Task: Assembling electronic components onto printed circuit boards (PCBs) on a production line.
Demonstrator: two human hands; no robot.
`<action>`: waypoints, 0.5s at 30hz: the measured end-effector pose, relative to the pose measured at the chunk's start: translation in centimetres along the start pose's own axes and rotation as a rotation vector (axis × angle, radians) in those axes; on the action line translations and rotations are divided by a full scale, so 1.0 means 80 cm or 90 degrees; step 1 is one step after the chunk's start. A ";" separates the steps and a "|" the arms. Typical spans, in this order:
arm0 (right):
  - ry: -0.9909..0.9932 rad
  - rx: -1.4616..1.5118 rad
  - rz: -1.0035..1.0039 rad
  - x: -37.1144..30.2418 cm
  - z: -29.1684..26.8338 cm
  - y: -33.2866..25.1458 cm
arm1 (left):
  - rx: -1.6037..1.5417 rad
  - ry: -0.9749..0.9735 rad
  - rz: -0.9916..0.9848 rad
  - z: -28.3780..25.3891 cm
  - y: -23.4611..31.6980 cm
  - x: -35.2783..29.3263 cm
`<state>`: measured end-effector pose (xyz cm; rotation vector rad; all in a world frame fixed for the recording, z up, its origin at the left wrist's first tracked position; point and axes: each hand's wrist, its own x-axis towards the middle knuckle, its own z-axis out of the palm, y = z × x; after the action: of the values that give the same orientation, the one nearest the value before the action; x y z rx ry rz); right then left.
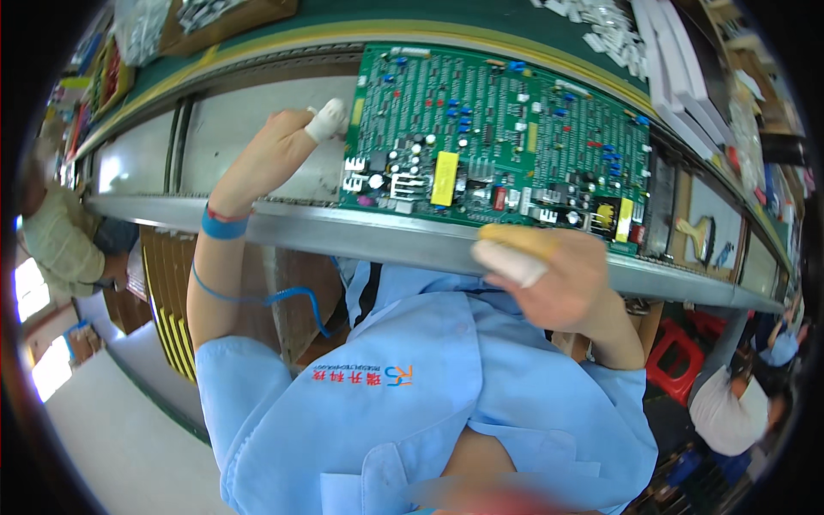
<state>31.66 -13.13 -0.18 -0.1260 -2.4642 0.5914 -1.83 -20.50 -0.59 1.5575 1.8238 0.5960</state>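
A large green circuit board [506, 142] lies on the conveyor rail in front of me, crowded with small parts and a yellow block-shaped component [444, 178]. At its left edge is my left hand [279, 150], fingers curled together, a white finger cot on the foremost digit. Whether it touches the board I cannot tell. My right hand [554, 275] is by the board's front edge, above the metal rail [386, 243]. One of its digits wears a white cot, another a yellow one. They are pressed together, and anything between them is hidden.
A blue wrist strap [225, 225] with a coiled cord is on my left wrist. White small parts [601, 34] lie on the far shelf, beside long white boxes [678, 73]. A brush [699, 236] rests at right. Other people sit at left and right, near a red stool [671, 360].
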 end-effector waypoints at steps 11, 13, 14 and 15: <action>-0.150 -0.074 -0.019 0.091 0.124 -0.061 | 0.118 -0.173 0.092 -0.024 -0.004 0.015; -0.109 -0.145 -0.017 0.108 0.148 -0.073 | -0.031 -0.130 0.210 -0.014 -0.021 0.024; -0.154 -0.167 0.021 0.115 0.158 -0.076 | 0.005 -0.154 0.238 -0.016 -0.020 0.030; -0.198 -0.188 0.061 0.122 0.167 -0.077 | 0.042 -0.177 0.266 -0.018 -0.020 0.036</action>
<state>16.29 -21.64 -1.93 -0.2899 -2.8506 0.2987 -4.17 -17.86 -1.28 1.9770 1.3332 0.4769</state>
